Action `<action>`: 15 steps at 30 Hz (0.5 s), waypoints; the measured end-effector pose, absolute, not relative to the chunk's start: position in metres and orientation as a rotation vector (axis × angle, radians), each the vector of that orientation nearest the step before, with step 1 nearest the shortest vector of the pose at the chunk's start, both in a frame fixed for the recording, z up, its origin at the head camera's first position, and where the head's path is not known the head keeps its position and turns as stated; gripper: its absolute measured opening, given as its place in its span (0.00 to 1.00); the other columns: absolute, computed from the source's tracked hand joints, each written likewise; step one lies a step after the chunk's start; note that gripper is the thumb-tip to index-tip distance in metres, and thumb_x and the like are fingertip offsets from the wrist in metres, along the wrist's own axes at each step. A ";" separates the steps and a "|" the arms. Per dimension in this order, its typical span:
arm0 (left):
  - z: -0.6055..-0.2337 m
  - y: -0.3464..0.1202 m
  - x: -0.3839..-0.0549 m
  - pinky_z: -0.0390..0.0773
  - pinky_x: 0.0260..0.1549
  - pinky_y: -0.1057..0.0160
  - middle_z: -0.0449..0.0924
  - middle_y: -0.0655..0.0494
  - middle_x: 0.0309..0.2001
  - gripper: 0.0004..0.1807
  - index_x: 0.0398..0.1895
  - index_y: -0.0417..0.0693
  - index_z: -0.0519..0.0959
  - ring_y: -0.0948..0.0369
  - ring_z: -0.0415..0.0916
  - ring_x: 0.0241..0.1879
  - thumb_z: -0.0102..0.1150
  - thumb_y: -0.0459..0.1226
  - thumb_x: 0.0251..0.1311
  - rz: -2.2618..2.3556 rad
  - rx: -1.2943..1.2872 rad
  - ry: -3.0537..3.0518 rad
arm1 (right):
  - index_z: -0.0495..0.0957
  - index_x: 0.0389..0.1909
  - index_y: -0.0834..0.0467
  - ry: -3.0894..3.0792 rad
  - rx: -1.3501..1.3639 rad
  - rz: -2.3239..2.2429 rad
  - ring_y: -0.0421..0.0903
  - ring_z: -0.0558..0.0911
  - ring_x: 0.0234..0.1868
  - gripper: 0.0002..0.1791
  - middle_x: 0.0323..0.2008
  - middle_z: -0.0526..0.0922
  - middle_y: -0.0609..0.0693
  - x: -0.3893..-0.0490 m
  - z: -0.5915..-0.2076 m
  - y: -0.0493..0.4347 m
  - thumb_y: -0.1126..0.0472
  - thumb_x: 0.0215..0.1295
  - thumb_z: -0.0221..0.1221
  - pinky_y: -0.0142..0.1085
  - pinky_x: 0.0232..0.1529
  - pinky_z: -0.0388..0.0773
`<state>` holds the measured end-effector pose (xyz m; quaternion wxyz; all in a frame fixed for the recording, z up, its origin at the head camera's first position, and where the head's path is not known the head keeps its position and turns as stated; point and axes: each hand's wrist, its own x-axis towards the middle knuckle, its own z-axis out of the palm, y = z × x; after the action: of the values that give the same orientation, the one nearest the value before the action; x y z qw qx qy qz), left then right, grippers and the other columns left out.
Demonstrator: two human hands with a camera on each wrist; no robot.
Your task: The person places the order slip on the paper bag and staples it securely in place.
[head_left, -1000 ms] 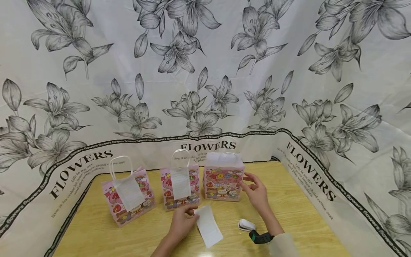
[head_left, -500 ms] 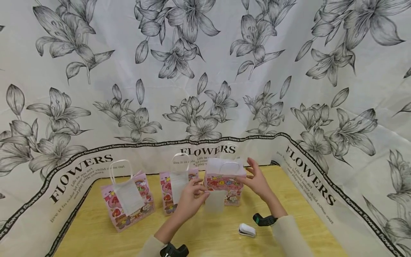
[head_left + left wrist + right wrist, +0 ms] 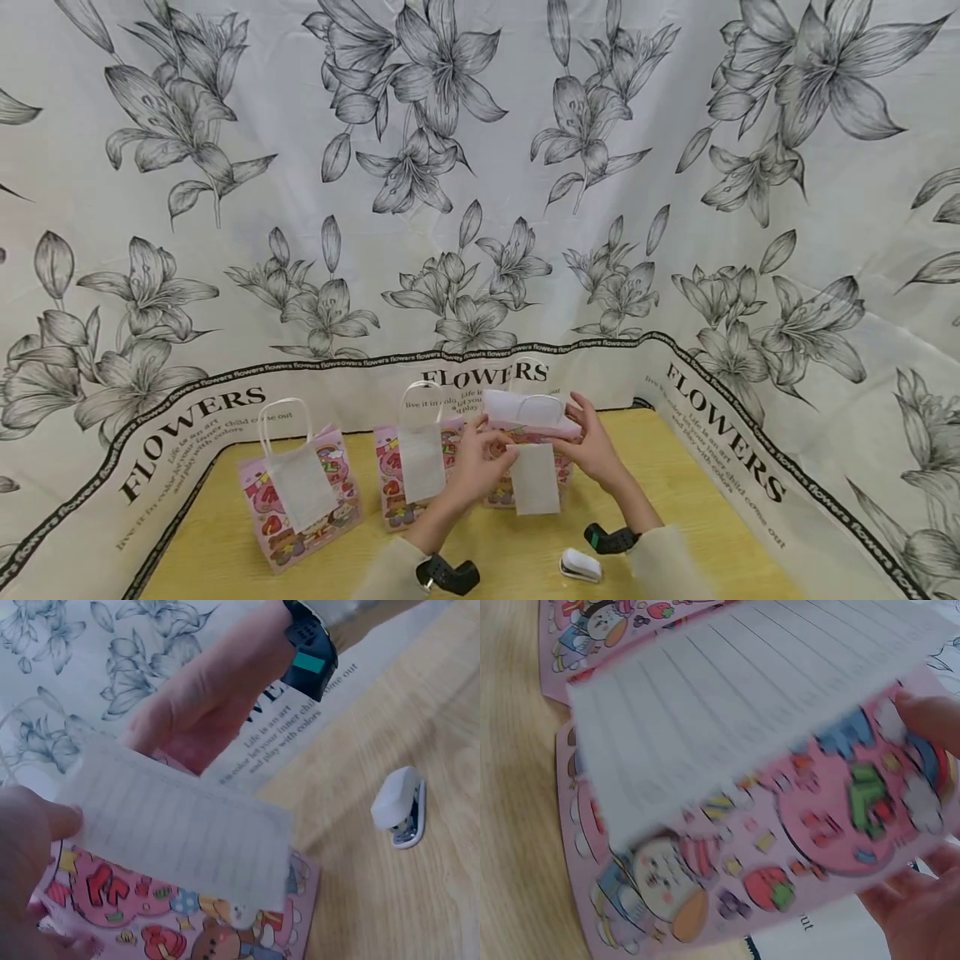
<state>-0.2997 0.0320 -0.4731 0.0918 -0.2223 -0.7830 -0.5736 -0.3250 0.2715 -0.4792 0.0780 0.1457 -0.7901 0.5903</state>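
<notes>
My left hand point(image 3: 480, 462) pinches the top of a small white lined sheet point(image 3: 536, 483), thumb on its face in the left wrist view. The sheet hangs in front of the rightmost pink cartoon-print paper gift bag point(image 3: 817, 817), covering part of its front. My right hand point(image 3: 598, 450) grips that bag's upper right side, thumb on the front and fingers behind in the right wrist view. White handles rise from the bag's top. Whether the sheet touches the bag, I cannot tell. A small white stapler point(image 3: 580, 565) lies on the table below my right hand.
Two similar pink bags stand to the left, the far-left bag point(image 3: 341, 492) and the middle bag point(image 3: 392, 475). Each has a white sheet at the front below its handles. A flower-printed cloth point(image 3: 480, 308) surrounds the wooden table point(image 3: 202, 533) at the back and sides.
My left hand has lifted the sheet from low over the table to the rightmost bag's front. My right hand has shifted to that bag's top corner. The stapler stays on the table.
</notes>
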 end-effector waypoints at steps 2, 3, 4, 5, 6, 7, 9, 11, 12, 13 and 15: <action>-0.482 0.036 -0.295 0.55 0.58 0.31 0.53 0.38 0.70 0.03 0.31 0.52 0.84 0.39 0.49 0.69 0.66 0.39 0.60 -1.713 -0.667 -2.309 | 0.40 0.75 0.62 -2.324 0.398 1.803 0.65 0.64 0.66 0.52 0.71 0.53 0.69 -0.316 -0.487 0.269 0.68 0.60 0.67 0.44 0.55 0.73; -0.485 0.038 -0.293 0.54 0.58 0.30 0.53 0.38 0.70 0.03 0.31 0.52 0.84 0.40 0.48 0.70 0.65 0.40 0.61 -1.708 -0.682 -2.300 | 0.41 0.74 0.62 -2.303 0.380 1.816 0.64 0.66 0.64 0.51 0.71 0.54 0.68 -0.313 -0.490 0.268 0.68 0.60 0.66 0.39 0.52 0.75; -0.487 0.040 -0.292 0.54 0.58 0.30 0.53 0.38 0.71 0.03 0.32 0.52 0.84 0.40 0.47 0.70 0.65 0.40 0.61 -1.710 -0.701 -2.293 | 0.42 0.73 0.62 -2.287 0.359 1.818 0.63 0.67 0.63 0.50 0.70 0.55 0.68 -0.310 -0.491 0.266 0.68 0.60 0.66 0.35 0.50 0.76; -0.489 0.041 -0.291 0.56 0.57 0.30 0.53 0.38 0.71 0.03 0.32 0.52 0.85 0.40 0.47 0.70 0.65 0.40 0.61 -1.714 -0.723 -2.285 | 0.44 0.71 0.62 -2.279 0.337 1.812 0.62 0.68 0.62 0.47 0.69 0.56 0.67 -0.307 -0.492 0.266 0.68 0.60 0.66 0.33 0.48 0.76; -0.490 0.042 -0.290 0.57 0.57 0.31 0.53 0.38 0.72 0.03 0.33 0.52 0.85 0.40 0.47 0.70 0.64 0.40 0.62 -1.711 -0.737 -2.286 | 0.47 0.69 0.63 -2.274 0.319 1.798 0.62 0.68 0.62 0.44 0.69 0.56 0.66 -0.305 -0.492 0.265 0.67 0.60 0.67 0.32 0.49 0.75; -0.491 0.042 -0.290 0.59 0.57 0.33 0.53 0.39 0.71 0.03 0.33 0.52 0.84 0.41 0.49 0.70 0.64 0.40 0.62 -1.709 -0.746 -2.294 | 0.51 0.67 0.65 -2.274 0.307 1.770 0.62 0.68 0.62 0.41 0.69 0.57 0.67 -0.304 -0.492 0.265 0.66 0.60 0.67 0.33 0.50 0.75; -0.491 0.041 -0.291 0.63 0.56 0.36 0.57 0.39 0.70 0.04 0.34 0.53 0.84 0.41 0.51 0.70 0.63 0.41 0.63 -1.675 -0.757 -2.318 | 0.58 0.60 0.68 -2.268 0.296 1.739 0.63 0.66 0.64 0.32 0.69 0.57 0.67 -0.303 -0.493 0.265 0.64 0.62 0.66 0.36 0.53 0.74; -0.487 0.038 -0.293 0.67 0.55 0.40 0.63 0.40 0.66 0.04 0.34 0.52 0.83 0.42 0.55 0.68 0.63 0.41 0.64 -1.643 -0.752 -2.330 | 0.66 0.54 0.68 -2.255 0.299 1.699 0.64 0.67 0.64 0.25 0.68 0.59 0.67 -0.303 -0.492 0.266 0.62 0.62 0.66 0.37 0.52 0.75; -0.485 0.036 -0.294 0.67 0.55 0.41 0.65 0.40 0.64 0.04 0.34 0.51 0.83 0.42 0.58 0.67 0.63 0.40 0.64 -1.619 -0.744 -2.330 | 0.69 0.51 0.68 -2.238 0.315 1.694 0.64 0.68 0.63 0.22 0.68 0.60 0.68 -0.304 -0.492 0.266 0.63 0.62 0.66 0.38 0.51 0.76; -0.482 0.034 -0.296 0.69 0.54 0.43 0.67 0.40 0.62 0.04 0.35 0.51 0.83 0.43 0.60 0.66 0.62 0.40 0.64 -1.602 -0.740 -2.327 | 0.71 0.49 0.67 -2.221 0.331 1.706 0.63 0.70 0.61 0.19 0.68 0.61 0.68 -0.305 -0.492 0.266 0.62 0.63 0.65 0.37 0.49 0.77; -0.476 0.030 -0.298 0.72 0.49 0.45 0.68 0.41 0.59 0.04 0.36 0.50 0.83 0.44 0.66 0.60 0.61 0.40 0.65 -1.578 -0.732 -2.330 | 0.73 0.46 0.66 -2.214 0.349 1.725 0.59 0.74 0.58 0.16 0.68 0.62 0.66 -0.306 -0.491 0.267 0.61 0.63 0.65 0.35 0.45 0.78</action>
<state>-0.2981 0.0299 -0.4761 0.1168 -0.2500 -0.7959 -0.5390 -0.3060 0.2669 -0.4914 0.1560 0.1219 -0.7732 0.6024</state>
